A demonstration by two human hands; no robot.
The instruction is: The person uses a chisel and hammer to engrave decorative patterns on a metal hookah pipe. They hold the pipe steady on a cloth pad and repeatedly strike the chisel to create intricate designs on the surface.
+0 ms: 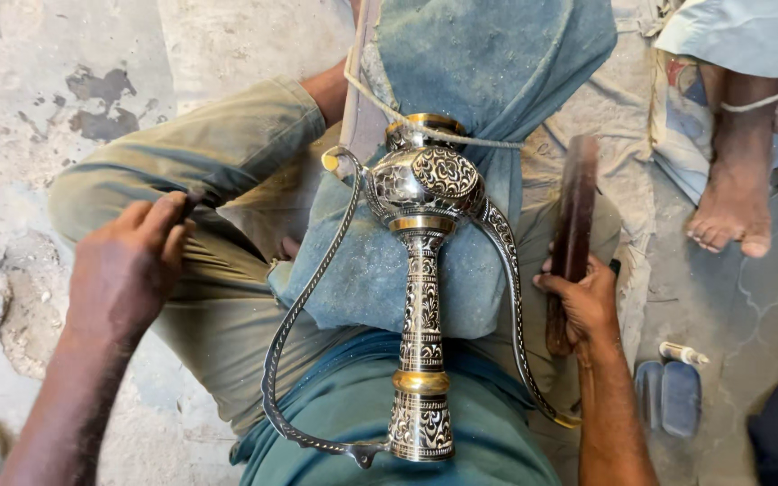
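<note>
The engraved black-and-silver metal vase with brass bands and two long curved handles [422, 270] lies across the person's lap on a dusty blue cloth pad [366, 270], tied down by a pale cord [461, 137]. It looks rigid, heavy and smooth; the slim stem is the likeliest hold. The left hand [128, 270] has its grip closed on a thin dark tool [198, 196]. The right hand [587, 301] clasps a dark wooden mallet [574, 229]. Another person's bare foot [731, 211] rests nearby on the floor.
</note>
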